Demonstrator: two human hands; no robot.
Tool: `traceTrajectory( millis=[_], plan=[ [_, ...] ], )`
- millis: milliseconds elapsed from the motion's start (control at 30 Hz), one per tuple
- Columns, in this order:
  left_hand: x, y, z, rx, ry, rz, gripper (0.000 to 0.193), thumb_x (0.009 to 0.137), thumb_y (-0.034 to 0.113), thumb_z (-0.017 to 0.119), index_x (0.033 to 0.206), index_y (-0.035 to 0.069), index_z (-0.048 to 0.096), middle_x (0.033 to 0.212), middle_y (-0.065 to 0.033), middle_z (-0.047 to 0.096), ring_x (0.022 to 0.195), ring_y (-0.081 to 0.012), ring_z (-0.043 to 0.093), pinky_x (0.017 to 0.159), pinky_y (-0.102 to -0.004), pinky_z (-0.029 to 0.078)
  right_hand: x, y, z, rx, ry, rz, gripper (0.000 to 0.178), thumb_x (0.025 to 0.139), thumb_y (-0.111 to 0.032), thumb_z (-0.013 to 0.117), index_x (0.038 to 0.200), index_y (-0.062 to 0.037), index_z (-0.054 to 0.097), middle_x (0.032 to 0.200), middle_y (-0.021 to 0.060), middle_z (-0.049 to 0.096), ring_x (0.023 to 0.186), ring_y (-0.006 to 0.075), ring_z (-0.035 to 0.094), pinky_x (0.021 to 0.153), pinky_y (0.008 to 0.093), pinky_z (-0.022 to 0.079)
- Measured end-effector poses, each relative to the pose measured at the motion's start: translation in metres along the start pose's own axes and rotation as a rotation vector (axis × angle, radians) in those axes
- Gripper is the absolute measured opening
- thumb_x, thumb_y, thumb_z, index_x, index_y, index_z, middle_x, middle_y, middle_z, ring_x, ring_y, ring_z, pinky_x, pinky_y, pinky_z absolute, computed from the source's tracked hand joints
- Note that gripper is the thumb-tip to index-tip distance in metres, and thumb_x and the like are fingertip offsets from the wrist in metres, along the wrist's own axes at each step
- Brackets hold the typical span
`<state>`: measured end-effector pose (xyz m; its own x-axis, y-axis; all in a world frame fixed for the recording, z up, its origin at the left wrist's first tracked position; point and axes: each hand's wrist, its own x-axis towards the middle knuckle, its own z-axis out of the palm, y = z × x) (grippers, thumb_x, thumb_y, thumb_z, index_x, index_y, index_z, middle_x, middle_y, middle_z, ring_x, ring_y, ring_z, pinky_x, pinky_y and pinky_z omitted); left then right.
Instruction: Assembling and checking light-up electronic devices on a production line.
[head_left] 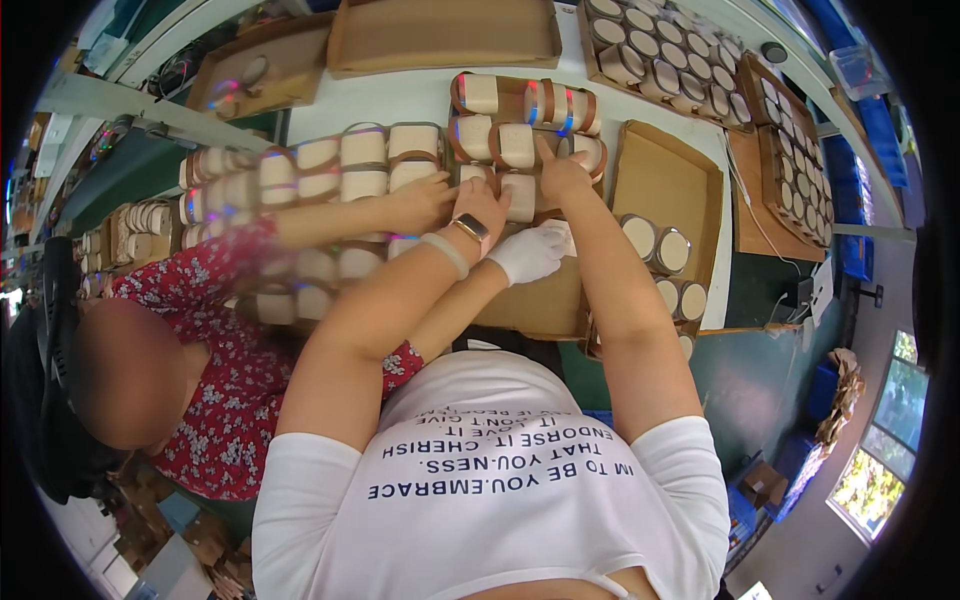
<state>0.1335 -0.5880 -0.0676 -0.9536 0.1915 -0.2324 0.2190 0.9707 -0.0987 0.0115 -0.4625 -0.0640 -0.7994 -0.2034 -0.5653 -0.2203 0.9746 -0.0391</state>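
Observation:
A cardboard tray (545, 300) in front of me holds several cream candle jars lying on their sides, some with brown straps. My left hand (482, 208), with a watch at the wrist, has its fingers bent round the end of a cream candle jar (477, 173); its fingertips are partly hidden. Over the same tray my right hand (566, 178) is open, index finger stretched forward and thumb apart, beside a strapped candle jar (590, 155). Below my hands, a co-worker's white-gloved hand (530, 256) touches a small pale piece (562, 238). Their bare hand (425, 203) reaches in from the left.
Rows of strapped jars (362, 148) lie to the left. At the right, a tray (655, 160) holds upright jars, with fuller trays (790, 160) beyond. Cardboard trays (445, 40) stand at the back. A white cord (750, 200) runs down the right side. The co-worker sits close at my left.

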Motion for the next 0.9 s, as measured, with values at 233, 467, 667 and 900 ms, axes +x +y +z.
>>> traceTrajectory(
  millis=[233,467,667,900],
  plan=[
    [0.004,0.014,-0.006,-0.016,-0.085,-0.032,0.049,0.088,0.017,0.036,0.136,0.027,0.039,0.107,-0.0152,0.058,0.101,-0.0310,0.047,0.086,-0.0407,0.032,0.013,0.008,-0.004,-0.162,-0.066,-0.061,0.074,0.082,-0.008,0.042,0.144,-0.0311,0.009,0.126,0.0438,0.031,0.113,0.0413,0.051,0.091,0.0453,0.043],
    [0.008,0.013,-0.007,-0.131,-0.042,-0.094,0.046,0.088,0.018,0.039,0.132,0.026,0.044,0.103,-0.0146,0.058,0.101,-0.0315,0.048,0.084,-0.0413,0.036,0.005,0.013,-0.019,-0.203,-0.018,-0.146,0.098,0.067,-0.004,0.062,0.145,-0.0227,0.005,0.104,0.0215,0.062,0.098,0.0368,0.060,0.096,0.0459,0.037],
    [0.012,0.014,-0.001,-0.192,0.033,-0.140,0.033,0.091,0.023,0.038,0.119,0.021,0.056,0.101,-0.0137,0.060,0.098,-0.0304,0.050,0.081,-0.0421,0.036,0.001,0.018,-0.012,-0.255,0.062,-0.101,0.096,0.068,-0.002,0.059,0.144,-0.0252,0.007,0.105,0.0187,0.062,0.098,0.0371,0.059,0.085,0.0460,0.047],
    [0.007,0.032,0.006,0.051,-0.034,-0.105,0.045,0.090,0.017,0.041,0.134,0.020,0.041,0.106,-0.0168,0.057,0.099,-0.0311,0.052,0.079,-0.0416,0.041,-0.005,0.034,-0.017,-0.185,0.119,-0.157,0.084,0.075,-0.001,0.051,0.144,-0.0236,0.010,0.104,0.0187,0.062,0.094,0.0319,0.061,0.081,0.0441,0.048]
  ],
)
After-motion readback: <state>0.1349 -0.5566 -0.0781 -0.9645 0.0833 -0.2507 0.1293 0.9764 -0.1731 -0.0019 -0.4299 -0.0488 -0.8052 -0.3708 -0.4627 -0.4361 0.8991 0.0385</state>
